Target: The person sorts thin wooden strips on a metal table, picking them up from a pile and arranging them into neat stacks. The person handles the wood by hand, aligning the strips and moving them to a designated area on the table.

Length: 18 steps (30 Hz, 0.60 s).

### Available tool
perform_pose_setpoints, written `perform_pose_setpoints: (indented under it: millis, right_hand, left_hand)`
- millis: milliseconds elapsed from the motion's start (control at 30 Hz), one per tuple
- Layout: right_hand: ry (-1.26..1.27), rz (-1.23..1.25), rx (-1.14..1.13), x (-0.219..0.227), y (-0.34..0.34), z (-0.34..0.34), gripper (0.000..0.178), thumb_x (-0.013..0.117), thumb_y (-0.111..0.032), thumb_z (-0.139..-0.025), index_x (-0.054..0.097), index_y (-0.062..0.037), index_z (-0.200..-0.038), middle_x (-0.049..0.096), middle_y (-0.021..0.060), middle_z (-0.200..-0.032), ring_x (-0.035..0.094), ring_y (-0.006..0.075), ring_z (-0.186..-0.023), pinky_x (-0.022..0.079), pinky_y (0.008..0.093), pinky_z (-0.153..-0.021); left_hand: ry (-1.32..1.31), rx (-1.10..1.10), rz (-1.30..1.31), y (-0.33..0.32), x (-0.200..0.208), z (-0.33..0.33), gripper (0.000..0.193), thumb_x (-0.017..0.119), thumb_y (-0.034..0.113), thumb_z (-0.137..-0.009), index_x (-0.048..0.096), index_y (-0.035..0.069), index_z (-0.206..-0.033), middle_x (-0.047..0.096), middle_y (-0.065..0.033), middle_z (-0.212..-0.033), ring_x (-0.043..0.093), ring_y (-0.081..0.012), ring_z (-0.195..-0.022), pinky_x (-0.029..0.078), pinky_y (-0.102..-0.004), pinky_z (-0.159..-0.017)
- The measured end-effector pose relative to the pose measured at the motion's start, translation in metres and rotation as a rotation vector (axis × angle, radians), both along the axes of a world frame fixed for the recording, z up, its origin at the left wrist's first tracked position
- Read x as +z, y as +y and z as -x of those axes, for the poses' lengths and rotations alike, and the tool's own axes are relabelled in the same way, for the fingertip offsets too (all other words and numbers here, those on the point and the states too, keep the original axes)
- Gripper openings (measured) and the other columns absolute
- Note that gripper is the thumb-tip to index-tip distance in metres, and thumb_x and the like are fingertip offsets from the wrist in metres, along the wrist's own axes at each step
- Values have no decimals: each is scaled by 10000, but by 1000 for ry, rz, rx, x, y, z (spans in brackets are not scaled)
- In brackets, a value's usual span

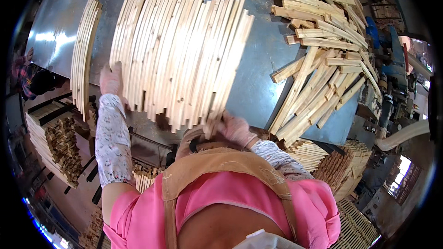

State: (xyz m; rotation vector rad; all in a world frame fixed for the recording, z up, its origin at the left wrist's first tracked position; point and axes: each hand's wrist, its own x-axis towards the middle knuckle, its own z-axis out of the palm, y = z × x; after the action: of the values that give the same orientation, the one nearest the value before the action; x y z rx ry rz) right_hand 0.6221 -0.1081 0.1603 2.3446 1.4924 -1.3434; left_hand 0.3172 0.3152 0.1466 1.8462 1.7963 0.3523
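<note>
Across the grey tabletop: smooth sheet metal, glossy, with white glare near its left edge and pale scuffs toward the right.
Main row of strips: pale, straight-grained wood, long and narrow, laid side by side across the middle; small dark knots dot the faces, and both ends are ragged, the near ones jutting past the near edge.
Left hand: bare hand against the outer side of the row's leftmost strips, by the near edge; whether its fingers are clamped on wood I cannot tell.
Right hand: bare hand, blurred, at the row's near right corner by the strip ends; whether its fingers are apart or gripping I cannot tell.
Narrow bundle: a few slim strips lying close together nearer the left edge, apart from the main row, their near ends over the near edge.
Loose heap: square-edged wooden pieces of mixed lengths, criss-crossed, tilted and overlapping along the right side, yellower than the row.
Sleeves and apron: thin floral sleeves on both forearms; tan apron with frayed seams.
Lower left stack: densely layered wood with rough ends, below tabletop height.
</note>
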Motion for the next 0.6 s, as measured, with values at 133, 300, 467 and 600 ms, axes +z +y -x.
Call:
perform_pose_setpoints:
  millis: [133,300,467,600]
  right_hand:
    - [-562,-252,319,-33,-16,-102,364,520,-312,-1073,582,-194,-1412,727,165,-768,759,314,-717,594,464,-598]
    - [-166,70,-122,10,32,-239,770,457,-682,-1005,632,-26,-1370,734,286,-1031,737,413,-977,579,496,-834]
    - [-188,259,-137,11,98,-276,958,429,-854,-943,804,27,-919,740,333,-954,725,476,-976,537,546,-922]
    - [-236,227,86,-4,125,-305,978,396,-868,-953,788,16,-809,731,325,-869,735,483,-929,552,544,-903]
  left_hand:
    - [-115,155,210,-106,50,-51,610,708,470,-972,677,-77,-1239,744,-269,-1123,716,-414,-1088,540,-479,-1001]
    - [267,-410,459,-138,41,-51,642,716,533,-932,712,-18,-1263,726,-267,-1202,701,-416,-1111,537,-483,-1002]
    - [103,-392,-232,-17,-16,-78,726,646,551,-978,617,4,-1454,561,-228,-1503,549,-433,-1335,427,-516,-1153]
    - [202,-346,-196,23,-20,-116,820,633,608,-956,548,46,-1547,489,-173,-1615,437,-393,-1473,335,-477,-1241]
